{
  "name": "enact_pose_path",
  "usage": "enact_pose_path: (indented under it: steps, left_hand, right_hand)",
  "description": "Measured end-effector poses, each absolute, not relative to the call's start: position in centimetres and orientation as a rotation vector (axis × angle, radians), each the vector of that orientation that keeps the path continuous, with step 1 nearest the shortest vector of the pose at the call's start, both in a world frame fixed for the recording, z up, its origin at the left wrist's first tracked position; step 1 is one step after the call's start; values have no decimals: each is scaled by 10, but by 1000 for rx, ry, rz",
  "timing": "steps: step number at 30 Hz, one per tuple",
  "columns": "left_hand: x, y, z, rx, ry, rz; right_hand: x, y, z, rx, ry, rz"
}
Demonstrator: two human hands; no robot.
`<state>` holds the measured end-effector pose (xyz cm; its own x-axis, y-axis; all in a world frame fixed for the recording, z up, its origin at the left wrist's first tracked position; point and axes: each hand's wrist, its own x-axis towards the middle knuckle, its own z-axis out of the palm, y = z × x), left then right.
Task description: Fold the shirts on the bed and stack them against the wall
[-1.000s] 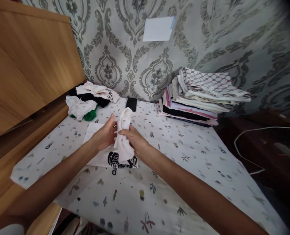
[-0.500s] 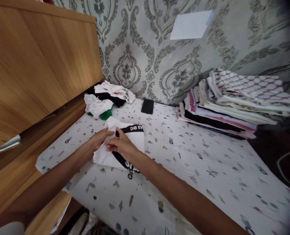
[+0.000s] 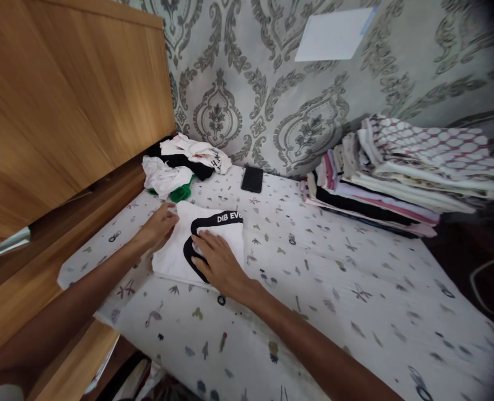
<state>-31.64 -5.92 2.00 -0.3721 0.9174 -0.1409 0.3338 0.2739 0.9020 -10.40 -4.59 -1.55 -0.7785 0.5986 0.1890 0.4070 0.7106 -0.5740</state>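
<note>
A white folded T-shirt [image 3: 171, 259] with a black band and white lettering lies on the patterned sheet in front of me. My right hand [image 3: 219, 264] rests flat on it, open, fingers spread across the black curved band and the white cloth inside it. At the shirt's left edge my left hand [image 3: 159, 225] has its fingers bent and closed at the cloth. Part of the print is covered by my right hand and wrist.
Crumpled clothes [image 3: 169, 175] lie beyond my left hand, beside a wooden cabinet [image 3: 75, 89]. A dark phone or small flat case [image 3: 252, 180] sits near the patterned wall [image 3: 255, 106]. On the right stands a stack of folded clothes [image 3: 380, 195]. The sheet [image 3: 334, 312] covers the surface.
My hands have moved apart: the left has shifted slightly to the left edge, and the right has flattened onto the shirt. The shirt now lies flatter, its upper left corner spread out.
</note>
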Motion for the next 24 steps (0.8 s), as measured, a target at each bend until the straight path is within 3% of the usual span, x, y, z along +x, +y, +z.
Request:
enact_pose_path:
  steps: [3,7,13,24]
  left_hand:
    - [-301,-60,29,1847,2234,897]
    - [-270,-46,20,2377,2063,590]
    - [-262,-39,-20,2227,2248,95]
    - [-272,-42,-24,2117,2188,253]
  right_hand:
    - [-100,-37,-17,-730,-2392,741]
    - [-100,-11,-16,-976,-2338,529]
    - [-112,3,-27,-1334,-2565,346]
    - [-82,15,-36,-1440,-2447,455]
